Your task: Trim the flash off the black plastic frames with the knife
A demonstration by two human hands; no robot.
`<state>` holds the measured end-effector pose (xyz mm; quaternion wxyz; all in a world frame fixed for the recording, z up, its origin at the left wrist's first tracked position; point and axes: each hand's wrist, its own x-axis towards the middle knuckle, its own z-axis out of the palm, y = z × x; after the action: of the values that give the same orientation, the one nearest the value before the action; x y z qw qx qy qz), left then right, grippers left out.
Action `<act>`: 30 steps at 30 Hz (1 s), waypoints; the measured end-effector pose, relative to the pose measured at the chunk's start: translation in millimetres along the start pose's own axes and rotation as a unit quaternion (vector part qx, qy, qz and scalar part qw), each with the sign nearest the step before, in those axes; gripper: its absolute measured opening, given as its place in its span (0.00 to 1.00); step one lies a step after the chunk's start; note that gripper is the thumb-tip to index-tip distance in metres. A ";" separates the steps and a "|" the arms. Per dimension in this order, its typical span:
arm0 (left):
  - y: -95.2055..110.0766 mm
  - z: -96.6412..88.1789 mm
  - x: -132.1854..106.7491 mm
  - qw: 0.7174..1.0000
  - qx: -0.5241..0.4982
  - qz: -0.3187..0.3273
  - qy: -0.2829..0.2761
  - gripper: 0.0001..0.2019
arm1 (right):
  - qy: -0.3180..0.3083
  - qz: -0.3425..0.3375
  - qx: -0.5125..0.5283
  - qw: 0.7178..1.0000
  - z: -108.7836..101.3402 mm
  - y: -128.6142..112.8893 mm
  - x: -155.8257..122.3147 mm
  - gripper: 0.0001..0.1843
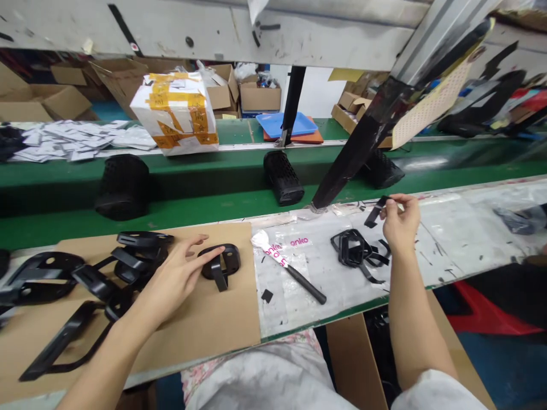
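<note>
My left hand (186,267) is open, its index finger stretched out onto the rim of a small black bracket (231,259). That bracket lies on a cardboard sheet (205,319) and has a raised strap-like loop. In my right hand (401,219) a short black strip (376,213) is pinched between thumb and fingers, held above the white worktop. Below and left of this hand lies a loose pile of black strips and frame-shaped pieces (352,249). Between my hands rests a tool with a black handle (305,283) and a white-wrapped end. A small black square (267,295) lies beside it.
More black brackets (128,267) crowd the cardboard's left side. Beyond the worktop runs a green conveyor (213,193) carrying black mesh-like parts (282,177). A black-wrapped post (354,154) slants up at the worktop's far edge. Behind stand a taped white box (177,114) and a blue tray (294,123).
</note>
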<state>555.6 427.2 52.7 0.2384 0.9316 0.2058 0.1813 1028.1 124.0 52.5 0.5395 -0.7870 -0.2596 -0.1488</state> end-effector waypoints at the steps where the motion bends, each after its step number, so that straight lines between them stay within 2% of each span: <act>1: 6.6 -3.2 1.9 0.999 0.031 -0.010 -0.011 0.23 | -0.009 -0.002 0.058 0.998 9.8 -11.8 -5.0 0.18; 5: 33.4 -7.8 7.8 0.987 0.085 -0.085 -0.108 0.27 | -0.105 -0.013 0.222 0.969 55.9 -68.8 -33.1 0.22; 7: 41.1 -1.3 7.7 0.977 0.098 -0.121 -0.143 0.26 | -0.163 0.001 0.275 0.947 80.1 -94.0 -49.4 0.22; 9: 43.0 8.8 4.9 0.973 0.108 -0.128 -0.160 0.24 | -0.217 0.029 0.322 0.921 103.7 -113.2 -66.2 0.23; 12: 41.7 20.2 -3.1 0.973 0.089 -0.128 -0.168 0.21 | -0.280 0.071 0.366 0.885 134.5 -132.6 -91.3 0.24; 14: 44.6 20.8 -9.0 0.971 0.102 -0.156 -0.148 0.22 | -0.318 0.092 0.377 0.865 150.1 -142.2 -106.8 0.24; 17: 55.8 13.3 -16.4 0.954 0.161 -0.207 -0.147 0.19 | -0.371 0.112 0.368 0.845 166.7 -152.8 -125.4 0.23; 20: 63.6 3.6 -20.4 0.945 0.174 -0.214 -0.177 0.11 | -0.375 0.137 0.373 0.838 179.2 -157.9 -138.3 0.23; 22: 61.4 0.0 -19.0 0.958 0.126 -0.214 -0.147 0.09 | -0.358 0.163 0.392 0.832 185.9 -158.2 -144.0 0.24; 24: 53.9 2.2 -12.5 0.973 0.017 -0.221 -0.063 0.12 | -0.331 0.185 0.412 0.829 190.6 -157.2 -147.2 0.24; 25: 49.1 6.4 -7.0 0.972 -0.061 -0.228 -0.010 0.14 | -0.311 0.192 0.420 0.831 192.3 -156.6 -148.0 0.23; 26: 44.2 13.2 -0.1 0.960 -0.149 -0.235 0.039 0.16 | -0.287 0.195 0.426 0.835 193.7 -156.1 -148.4 0.22; 27: 39.5 22.4 7.9 0.936 -0.238 -0.246 0.087 0.19 | -0.263 0.196 0.429 0.842 194.8 -155.7 -148.6 0.21; 29: 31.4 47.0 26.1 0.869 -0.395 -0.266 0.134 0.21 | -0.229 0.186 0.426 0.855 197.1 -155.2 -149.4 0.20; 30: 27.8 60.8 35.4 0.835 -0.438 -0.289 0.166 0.22 | -0.222 0.175 0.423 0.861 198.5 -154.8 -150.4 0.19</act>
<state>620.4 399.0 25.7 0.6253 0.5835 0.4017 0.3274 807.4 314.4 20.4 0.7658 -0.5279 -0.2682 0.2509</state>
